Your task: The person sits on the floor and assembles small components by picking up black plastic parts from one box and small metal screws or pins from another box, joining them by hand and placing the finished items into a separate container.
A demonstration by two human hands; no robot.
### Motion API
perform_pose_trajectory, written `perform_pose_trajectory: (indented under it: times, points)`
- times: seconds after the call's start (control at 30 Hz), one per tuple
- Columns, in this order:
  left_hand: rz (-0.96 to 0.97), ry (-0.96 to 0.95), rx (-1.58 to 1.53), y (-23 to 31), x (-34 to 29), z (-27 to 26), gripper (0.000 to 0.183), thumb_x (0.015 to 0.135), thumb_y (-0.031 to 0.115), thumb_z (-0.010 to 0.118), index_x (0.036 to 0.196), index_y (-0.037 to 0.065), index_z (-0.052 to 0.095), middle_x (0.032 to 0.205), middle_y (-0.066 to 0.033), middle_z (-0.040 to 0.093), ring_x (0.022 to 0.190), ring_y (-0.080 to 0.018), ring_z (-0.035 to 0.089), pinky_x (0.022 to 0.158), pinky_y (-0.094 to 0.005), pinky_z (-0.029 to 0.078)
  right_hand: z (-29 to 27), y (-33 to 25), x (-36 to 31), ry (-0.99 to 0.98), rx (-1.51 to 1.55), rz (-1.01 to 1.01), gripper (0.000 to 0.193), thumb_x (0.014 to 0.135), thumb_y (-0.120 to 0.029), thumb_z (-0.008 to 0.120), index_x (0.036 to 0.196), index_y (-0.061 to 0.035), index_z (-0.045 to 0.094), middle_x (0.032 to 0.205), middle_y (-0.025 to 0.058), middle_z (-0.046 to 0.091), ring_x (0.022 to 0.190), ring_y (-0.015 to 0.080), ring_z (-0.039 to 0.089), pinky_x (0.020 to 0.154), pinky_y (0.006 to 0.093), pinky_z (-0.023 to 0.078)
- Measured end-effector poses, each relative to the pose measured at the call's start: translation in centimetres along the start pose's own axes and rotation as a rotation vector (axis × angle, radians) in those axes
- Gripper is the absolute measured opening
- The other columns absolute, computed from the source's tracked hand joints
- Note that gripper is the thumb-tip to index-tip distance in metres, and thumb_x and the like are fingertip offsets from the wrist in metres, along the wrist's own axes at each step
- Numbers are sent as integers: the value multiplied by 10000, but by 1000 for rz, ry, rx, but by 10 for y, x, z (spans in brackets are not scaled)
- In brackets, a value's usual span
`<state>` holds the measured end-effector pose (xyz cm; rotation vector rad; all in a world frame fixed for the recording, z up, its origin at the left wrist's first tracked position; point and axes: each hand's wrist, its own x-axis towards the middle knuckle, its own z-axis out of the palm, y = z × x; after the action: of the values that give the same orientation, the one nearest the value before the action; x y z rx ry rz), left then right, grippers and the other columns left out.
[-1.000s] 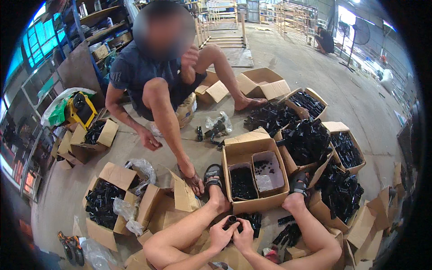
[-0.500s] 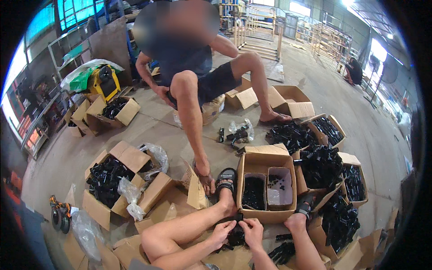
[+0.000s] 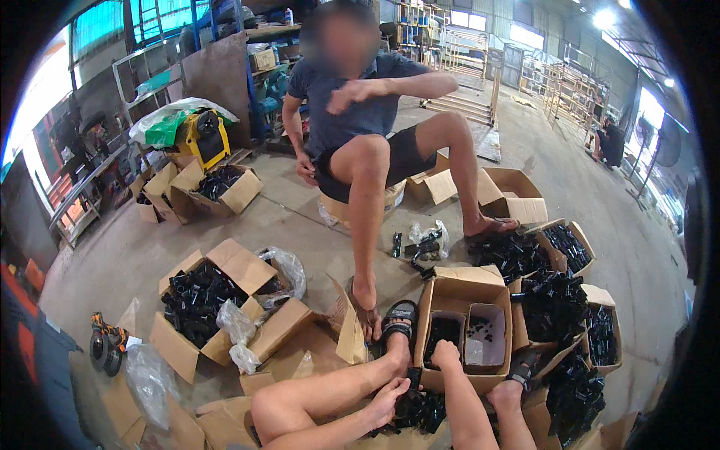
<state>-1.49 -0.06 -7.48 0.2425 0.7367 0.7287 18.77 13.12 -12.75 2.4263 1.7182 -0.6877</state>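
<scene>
My left hand, low in the middle, is closed with its fingertips on a small black plastic part. Below that part lies a pile of similar black parts between my legs. My right hand reaches over the near wall of an open cardboard box. Its fingers are bent together at the left inner compartment, which holds many tiny black pieces; whatever they pinch is hidden. Beside it, a pale inner tray has a few tiny black pieces scattered in it.
Cartons of black parts crowd the right side; another full carton stands left with plastic bags. A co-worker sits opposite, one foot close to my sandal. A tape dispenser lies far left.
My right hand has left the black part and moved up to the box's left compartment. My left hand keeps the part. The view has shifted; the co-worker has raised a forearm across the chest.
</scene>
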Motion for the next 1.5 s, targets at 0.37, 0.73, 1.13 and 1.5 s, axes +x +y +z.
perform_pose_trajectory:
  times: [0.37,0.73,1.13,1.5]
  points:
    - [42,40,22,-5,5,-6,259,997,316,602,1067,78,527,1101,-55,676,1003,-158,628,885,-335,515,-2,3,7,-133,-56,-80,303,780,-141,682,1051,-10,718,1116,227,693,1096,367,658,933,447,541]
    - [9,96,59,1,-5,3,284,987,318,618,1081,70,517,1098,-53,658,959,-157,629,858,-330,522,9,7,7,-140,19,-98,334,776,-210,728,1038,-3,724,1137,247,680,1077,387,659,920,455,542]
    - [129,135,57,6,4,-3,266,981,306,629,1085,68,574,1066,-46,658,988,-173,612,896,-347,503,-7,13,6,67,272,-363,243,725,-176,688,855,29,678,976,273,686,966,430,659,862,482,538]
    - [347,291,-52,55,-8,-19,278,969,365,633,1130,154,551,1067,-24,671,930,-158,612,818,-333,501,-56,33,-90,586,583,-107,191,935,-196,629,997,-20,670,836,210,691,785,347,685,686,423,514]
